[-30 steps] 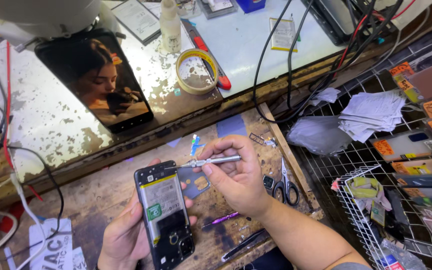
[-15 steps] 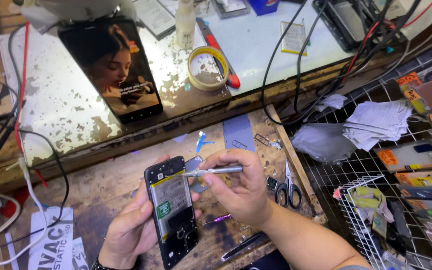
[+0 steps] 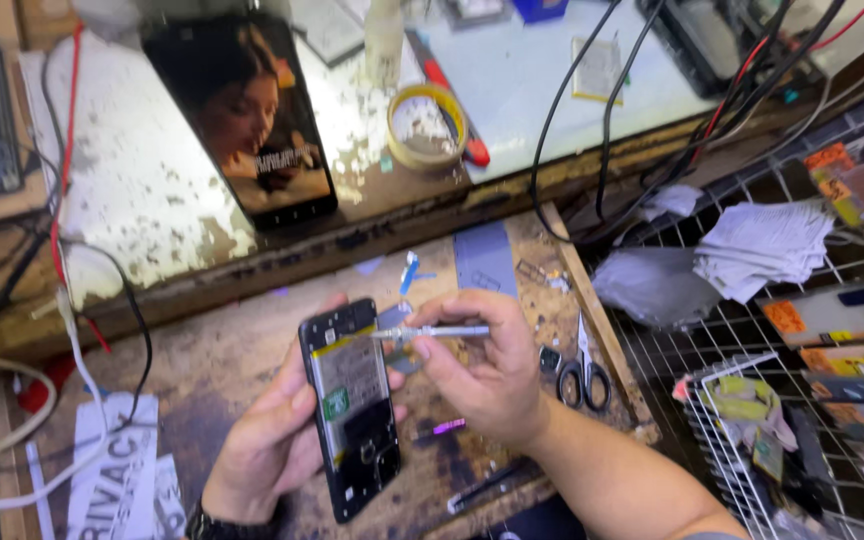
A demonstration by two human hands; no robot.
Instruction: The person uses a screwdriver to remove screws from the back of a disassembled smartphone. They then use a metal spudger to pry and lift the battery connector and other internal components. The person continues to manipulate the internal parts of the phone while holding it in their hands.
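Note:
My left hand (image 3: 267,440) cradles an opened black phone (image 3: 350,405) with its back off, showing a yellow strip and a green sticker inside. My right hand (image 3: 487,365) pinches a slim silver tool (image 3: 432,331) held level, its tip at the phone's upper right edge. Both hands hover over a worn wooden work board (image 3: 212,350).
A lit phone (image 3: 242,115) showing a picture lies on the scratched white shelf beyond, near a tape roll (image 3: 426,125) and a red-handled tool (image 3: 457,110). Scissors (image 3: 584,375) lie right of my hand. Black cables (image 3: 592,100), a wire rack (image 3: 752,400) with packets and paper (image 3: 762,250) stand to the right.
The view has shifted, so everything sits further right and lower. My hands keep the same grip; the silver tool's tip stays at the phone's top edge.

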